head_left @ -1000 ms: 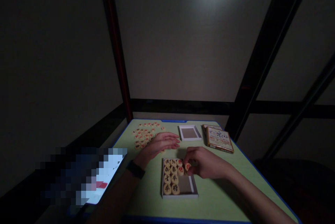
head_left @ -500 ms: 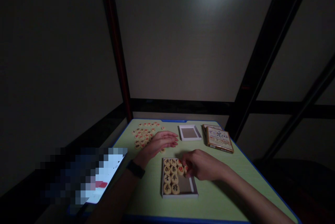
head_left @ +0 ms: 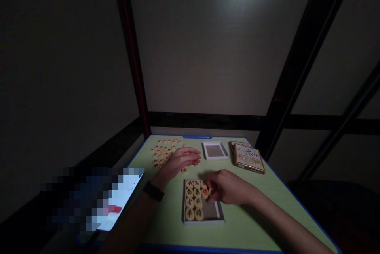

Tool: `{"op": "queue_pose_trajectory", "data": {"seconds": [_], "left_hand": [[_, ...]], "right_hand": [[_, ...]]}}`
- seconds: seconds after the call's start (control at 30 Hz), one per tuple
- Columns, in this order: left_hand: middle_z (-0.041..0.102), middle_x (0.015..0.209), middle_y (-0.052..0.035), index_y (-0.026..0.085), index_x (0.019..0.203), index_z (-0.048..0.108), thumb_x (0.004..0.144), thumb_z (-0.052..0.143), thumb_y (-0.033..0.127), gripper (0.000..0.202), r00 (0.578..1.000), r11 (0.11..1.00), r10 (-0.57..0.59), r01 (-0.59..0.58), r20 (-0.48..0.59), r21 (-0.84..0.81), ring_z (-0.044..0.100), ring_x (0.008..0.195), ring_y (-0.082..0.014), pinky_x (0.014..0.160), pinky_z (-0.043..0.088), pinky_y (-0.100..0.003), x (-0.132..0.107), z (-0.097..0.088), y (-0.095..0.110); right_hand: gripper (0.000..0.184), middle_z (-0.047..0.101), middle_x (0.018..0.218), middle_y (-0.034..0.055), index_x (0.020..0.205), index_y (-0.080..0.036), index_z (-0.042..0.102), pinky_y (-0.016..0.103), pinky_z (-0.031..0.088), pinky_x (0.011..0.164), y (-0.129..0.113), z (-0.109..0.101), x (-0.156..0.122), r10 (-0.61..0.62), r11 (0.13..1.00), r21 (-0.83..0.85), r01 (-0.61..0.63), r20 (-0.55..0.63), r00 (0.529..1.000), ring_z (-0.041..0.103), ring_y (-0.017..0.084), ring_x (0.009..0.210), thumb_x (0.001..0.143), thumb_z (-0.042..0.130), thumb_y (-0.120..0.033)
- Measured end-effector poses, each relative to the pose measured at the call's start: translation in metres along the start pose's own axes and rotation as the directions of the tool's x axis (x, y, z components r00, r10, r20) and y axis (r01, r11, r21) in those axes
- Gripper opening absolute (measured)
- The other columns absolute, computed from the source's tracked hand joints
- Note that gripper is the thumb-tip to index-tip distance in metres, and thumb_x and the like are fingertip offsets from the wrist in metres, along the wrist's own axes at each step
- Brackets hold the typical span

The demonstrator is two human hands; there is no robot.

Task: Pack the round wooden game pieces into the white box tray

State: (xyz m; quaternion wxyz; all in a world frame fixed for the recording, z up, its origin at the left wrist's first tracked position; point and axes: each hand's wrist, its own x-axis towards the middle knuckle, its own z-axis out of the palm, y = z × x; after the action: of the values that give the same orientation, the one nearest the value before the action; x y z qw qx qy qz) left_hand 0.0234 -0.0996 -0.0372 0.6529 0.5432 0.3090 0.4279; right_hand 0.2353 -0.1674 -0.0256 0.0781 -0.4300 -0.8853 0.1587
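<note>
A white open box (head_left: 209, 221) holds rows of round Chinese chess pieces (head_left: 198, 202), with black characters on the left and red ones near the top. My right hand (head_left: 225, 187) bends over the box's upper right part, its fingers pinched on a red-marked chess piece (head_left: 210, 191) that is mostly hidden by them. Out over the table hovers my left hand (head_left: 183, 159), fingers stretched and nothing visible in them. It partly covers a group of loose chess pieces (head_left: 159, 154). One single black-marked piece (head_left: 184, 170) lies just below its palm.
Farther back on the green table (head_left: 243, 230) is another shallow white box (head_left: 215, 151). To its right, two flat printed boxes (head_left: 249, 158) overlap. A lit tablet-like screen (head_left: 124, 198), partly pixelated, stands at the left edge. Blue trim borders the tabletop.
My left hand has shifted slightly left, showing more of the single piece below it. My right fingers have moved a little over the same spot in the box.
</note>
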Motion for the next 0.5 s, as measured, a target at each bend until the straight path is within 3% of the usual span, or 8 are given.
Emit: {"op": "queue_pose_trajectory", "data": {"seconds": [0.13, 0.23, 0.33, 0.4, 0.5], "left_hand": [[0.071, 0.082, -0.0048, 0.014, 0.085, 0.072, 0.062, 0.078, 0.029, 0.028, 0.970, 0.990, 0.138, -0.127, -0.200, 0.068, 0.060, 0.065, -0.0105, 0.059, 0.045, -0.021, 0.008, -0.013, 0.005], [0.072, 0.079, -0.0040, 0.015, 0.087, 0.072, 0.066, 0.072, 0.029, 0.025, 0.880, 0.951, 0.274, -0.188, -0.388, 0.246, 0.060, 0.063, -0.0114, 0.058, 0.045, -0.022, 0.017, -0.034, 0.008], [0.075, 0.086, -0.0068, 0.015, 0.085, 0.072, 0.071, 0.064, 0.022, 0.018, 0.767, 0.857, 0.383, -0.088, -0.515, 0.507, 0.067, 0.075, -0.0168, 0.071, 0.052, -0.027, 0.023, -0.056, 0.008], [0.076, 0.090, -0.0080, 0.015, 0.088, 0.073, 0.075, 0.059, 0.019, 0.019, 0.743, 0.697, 0.433, 0.083, -0.510, 0.712, 0.068, 0.083, -0.0194, 0.080, 0.052, -0.030, 0.023, -0.065, 0.006], [0.076, 0.099, -0.0070, 0.019, 0.095, 0.074, 0.080, 0.055, 0.017, 0.024, 0.818, 0.328, 0.435, 0.246, -0.377, 0.912, 0.068, 0.092, -0.0209, 0.086, 0.051, -0.031, 0.019, -0.069, 0.000]], "right_hand": [[0.023, 0.063, 0.068, -0.0029, 0.084, -0.020, 0.064, 0.022, 0.027, 0.054, 0.003, 0.000, 0.000, -0.023, 0.998, 0.050, 0.025, -0.050, 0.998, 0.054, 0.013, 0.061, 0.071, 0.081, -0.028], [0.021, 0.063, 0.066, -0.0029, 0.080, -0.019, 0.063, 0.022, 0.028, 0.054, 0.005, 0.000, 0.001, -0.020, 0.995, 0.092, 0.031, -0.118, 0.993, 0.051, 0.012, 0.058, 0.075, 0.079, -0.032], [0.019, 0.064, 0.064, -0.0015, 0.077, -0.017, 0.063, 0.022, 0.029, 0.053, 0.008, 0.000, 0.004, 0.003, 0.991, 0.136, 0.020, -0.163, 0.987, 0.051, 0.011, 0.055, 0.082, 0.072, -0.033], [0.020, 0.064, 0.063, -0.0003, 0.076, -0.017, 0.064, 0.022, 0.031, 0.053, 0.012, 0.001, 0.006, 0.023, 0.990, 0.142, 0.007, -0.208, 0.978, 0.052, 0.012, 0.055, 0.086, 0.066, -0.034], [0.020, 0.067, 0.069, 0.0028, 0.078, -0.017, 0.065, 0.023, 0.037, 0.057, 0.021, 0.006, 0.011, 0.027, 0.993, 0.114, 0.010, -0.316, 0.948, 0.057, 0.014, 0.061, 0.091, 0.059, -0.031]]}}
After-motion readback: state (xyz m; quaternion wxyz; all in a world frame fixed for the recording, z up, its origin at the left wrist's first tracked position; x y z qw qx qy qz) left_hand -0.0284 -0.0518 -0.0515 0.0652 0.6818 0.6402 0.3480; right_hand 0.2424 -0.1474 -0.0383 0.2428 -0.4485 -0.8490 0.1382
